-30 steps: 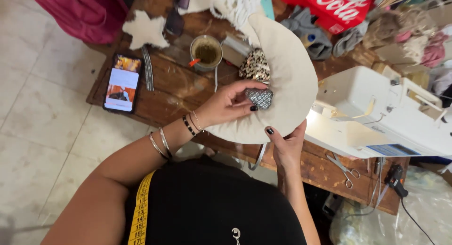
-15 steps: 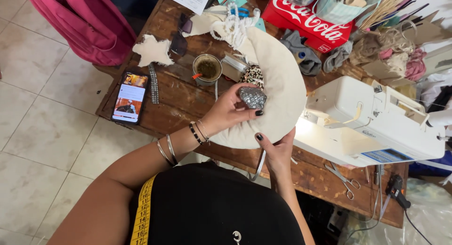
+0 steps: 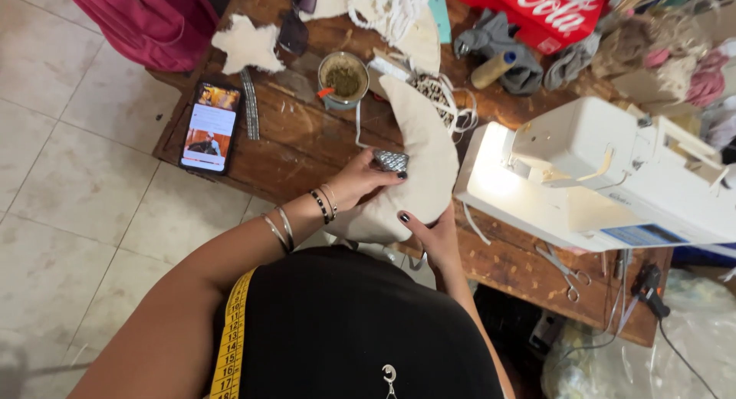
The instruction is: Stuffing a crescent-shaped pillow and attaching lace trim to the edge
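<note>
Room: tiled floor, a cluttered wooden tabletop [image 3: 291,150] jammed with sewing stuff, a pink bag [image 3: 146,19] off at the top left.

Tabletop bits: lit phone [image 3: 208,127] near the left edge, star-shaped fabric cutout [image 3: 247,45], a cup of something greenish [image 3: 343,78], a spool of tan thread [image 3: 493,69], a white sewing machine [image 3: 606,173] with its lamp on, scissors [image 3: 566,270] by the front edge.

What changed: half a second ago the cream piece sat wider and rounder under the hands. Now the crescent-shaped cream cushion [image 3: 425,165] has been pulled in closer to the body and reads as a narrower moon shape, so I'd say it's being turned and lined up rather than stitched.

Left hand: the left hand [image 3: 360,183] has its fingers curled round a small sparkly silver patch [image 3: 391,160], pressing it down on the cushion's inner edge.

Right hand: the right hand [image 3: 433,234] sits under the cushion's lower tip, dark-nailed thumb on top, fingers hidden below, pinching the fabric.

Where the thing is: the patch is right at the left fingertips, touching the cushion. The cushion's lower tip hangs off the tabletop's front edge between both hands, well clear of the machine's needle.

Extras: yellow tape measure [image 3: 228,345] draped over the shoulder, bangles [image 3: 282,229] on the left wrist.
</note>
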